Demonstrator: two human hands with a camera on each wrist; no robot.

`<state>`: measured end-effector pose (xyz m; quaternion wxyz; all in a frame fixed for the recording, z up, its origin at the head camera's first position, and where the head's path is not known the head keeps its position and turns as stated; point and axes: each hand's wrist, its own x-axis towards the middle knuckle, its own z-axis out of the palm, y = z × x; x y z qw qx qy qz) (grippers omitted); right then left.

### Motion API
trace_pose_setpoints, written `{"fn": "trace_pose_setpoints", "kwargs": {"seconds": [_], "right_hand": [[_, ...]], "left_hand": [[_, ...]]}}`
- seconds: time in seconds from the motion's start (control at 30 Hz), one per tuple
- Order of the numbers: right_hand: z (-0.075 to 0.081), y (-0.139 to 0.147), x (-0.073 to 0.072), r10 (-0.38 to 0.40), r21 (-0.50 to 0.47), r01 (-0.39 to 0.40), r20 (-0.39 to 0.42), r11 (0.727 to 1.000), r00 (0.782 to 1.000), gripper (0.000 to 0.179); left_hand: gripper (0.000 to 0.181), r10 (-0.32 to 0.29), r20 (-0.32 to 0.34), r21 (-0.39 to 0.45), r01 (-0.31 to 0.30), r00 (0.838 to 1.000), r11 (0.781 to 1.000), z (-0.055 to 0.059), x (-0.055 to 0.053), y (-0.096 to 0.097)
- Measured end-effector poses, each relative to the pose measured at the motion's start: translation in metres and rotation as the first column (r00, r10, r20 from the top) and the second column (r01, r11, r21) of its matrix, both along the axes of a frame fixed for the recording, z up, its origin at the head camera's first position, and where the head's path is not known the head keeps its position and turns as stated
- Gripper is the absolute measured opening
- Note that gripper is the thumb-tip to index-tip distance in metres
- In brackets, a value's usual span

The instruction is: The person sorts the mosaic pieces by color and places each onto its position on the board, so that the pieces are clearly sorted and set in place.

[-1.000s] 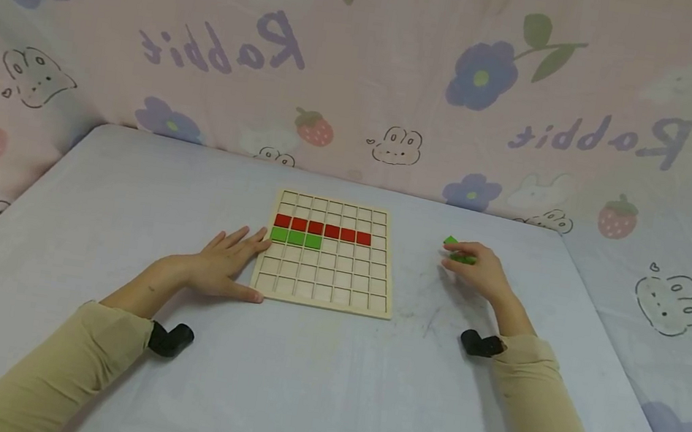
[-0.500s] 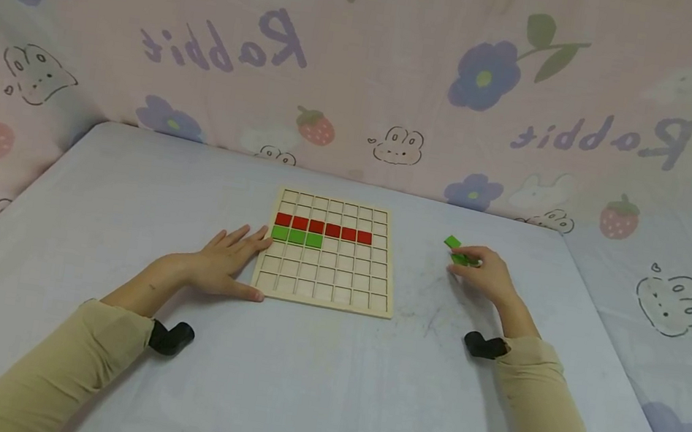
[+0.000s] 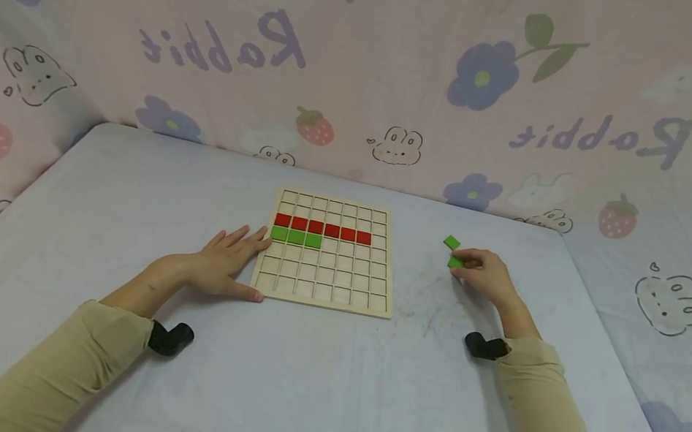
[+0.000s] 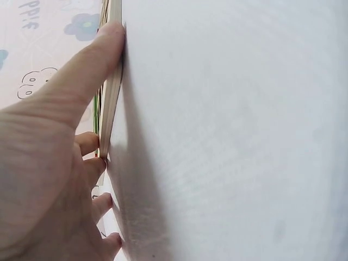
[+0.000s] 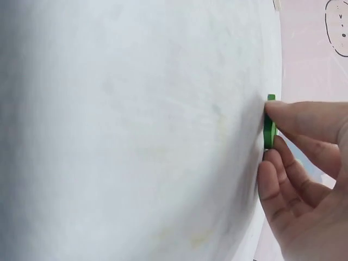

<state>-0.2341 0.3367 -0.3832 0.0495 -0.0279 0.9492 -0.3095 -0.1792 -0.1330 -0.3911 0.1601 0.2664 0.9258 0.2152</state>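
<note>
A square wooden grid board (image 3: 340, 296) lies on the white table. One of its rows carries several red tiles (image 3: 332, 231), and three green tiles (image 3: 296, 237) sit in the row nearer me. My left hand (image 3: 219, 266) rests at the board's left side with fingers spread, the thumb (image 4: 106, 46) along its edge in the left wrist view. To the right of the board, my right hand (image 3: 486, 276) pinches a green tile (image 5: 269, 128) between thumb and fingers, close to the table surface. Another green tile (image 3: 451, 242) lies just beyond its fingertips.
A patterned cloth (image 3: 362, 100) with rabbits and flowers hangs behind the table. The white tabletop (image 3: 321, 390) stretches in front of the board and to both sides. Each wrist wears a black camera mount, such as the left one (image 3: 171, 340).
My right hand has shifted slightly right and toward me, so the far green tile shows fully. Its fingers have drawn in at the nearer green tile. The left hand and the board stay put.
</note>
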Motion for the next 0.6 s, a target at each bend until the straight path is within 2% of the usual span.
{"fn": "trace_pose_setpoints", "kwargs": {"seconds": [0.6], "right_hand": [[-0.0022,0.0011,-0.0009,-0.014,0.007,0.014,-0.026,1.000,1.000,0.038]], "left_hand": [[0.098,0.009,0.008,0.006,-0.009,1.000,1.000,0.0017,0.0011,0.0002]]}}
